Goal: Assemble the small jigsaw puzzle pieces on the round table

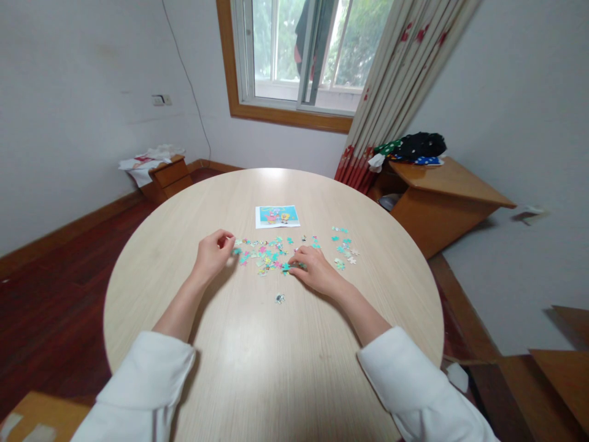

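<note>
Head view: a teal piece [286, 267] is at the fingertips of the right hand [315, 268], leftward, by the pile [262, 250]; the left hand [213, 253] is farther off; long axis unclear; whether either curled hand pinches anything, I cannot tell.

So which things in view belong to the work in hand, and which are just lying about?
Apparently in use:
jigsaw pieces between the left hand and right hand
separate group of pieces to the right
lone piece nearer the person
printed picture beyond them

Apparently just lying about:
heaped fabric on the wooden cabinet
white items on the small drawer unit
</note>
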Tool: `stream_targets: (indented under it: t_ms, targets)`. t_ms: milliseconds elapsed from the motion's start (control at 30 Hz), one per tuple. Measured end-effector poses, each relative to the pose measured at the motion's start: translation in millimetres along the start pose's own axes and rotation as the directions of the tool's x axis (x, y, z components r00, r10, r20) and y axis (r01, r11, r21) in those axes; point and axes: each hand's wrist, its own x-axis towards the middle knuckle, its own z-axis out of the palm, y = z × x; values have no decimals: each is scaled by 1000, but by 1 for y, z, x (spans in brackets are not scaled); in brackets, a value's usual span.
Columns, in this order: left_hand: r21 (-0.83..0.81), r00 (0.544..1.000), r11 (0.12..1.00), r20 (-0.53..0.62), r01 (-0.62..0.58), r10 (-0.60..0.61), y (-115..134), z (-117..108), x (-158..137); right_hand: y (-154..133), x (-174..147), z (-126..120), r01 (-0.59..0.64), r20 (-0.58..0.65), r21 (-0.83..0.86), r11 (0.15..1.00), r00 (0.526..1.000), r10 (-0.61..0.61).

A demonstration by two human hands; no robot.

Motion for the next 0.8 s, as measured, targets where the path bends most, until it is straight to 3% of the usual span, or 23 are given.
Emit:
stream_targets:
  t_ms: [133,267,367,500,600,700,733,800]
  targets:
    - [-276,967,960,253,41,32,21,10,-12,-7,0,0,49,-167,23,999,985,-44]
    - [-397,869,910,484,118,98,39,20,-28,-18,0,4,110,-228,-12,994,967,-110]
    - [-420,816,894,566,158,122,46,24,-37,-26,-1,8,138,-210,-37,990,967,-143]
    - [-445,790,867,604,226,104,46,25,-39,-30,0,9,151,-185,-50,987,970,-158]
    - [-444,845,865,533,233,46,34,15,-26,-23,0,7,125,-188,-45,991,973,-131]
    - [-426,969,880,216,207,-124,7,-4,-3,-7,1,2,41,-253,-75,996,966,-59]
    - [-403,979,892,89,203,-183,-4,-11,4,0,1,-1,3,-275,-87,996,961,-26]
    - [-332,953,910,-82,249,-291,-26,-22,17,16,1,-6,-69,-311,-100,993,950,34]
